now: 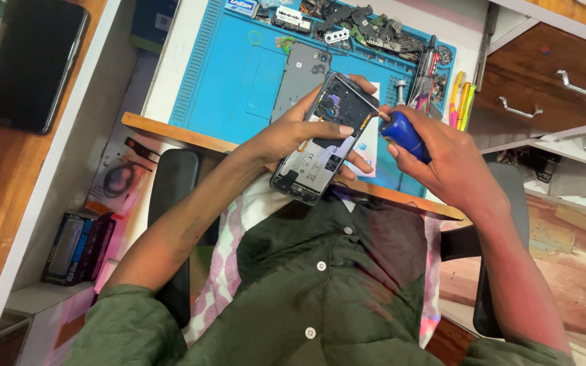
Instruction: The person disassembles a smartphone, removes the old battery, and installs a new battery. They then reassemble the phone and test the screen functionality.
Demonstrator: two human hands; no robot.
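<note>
A phone-repair workbench; blue repair mat, heaped spare parts, hand tools, wooden drawers.

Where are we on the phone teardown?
Done: the back cover is off and lies on the blue mat. In hand: the left hand holds the opened phone, and the right hand holds a blue-handled screwdriver to its upper edge. Left: the inner plates and battery look still in place.

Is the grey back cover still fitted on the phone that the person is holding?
No, the opened phone in the left hand shows its bare insides, and a grey back cover lies apart on the blue mat.
</note>
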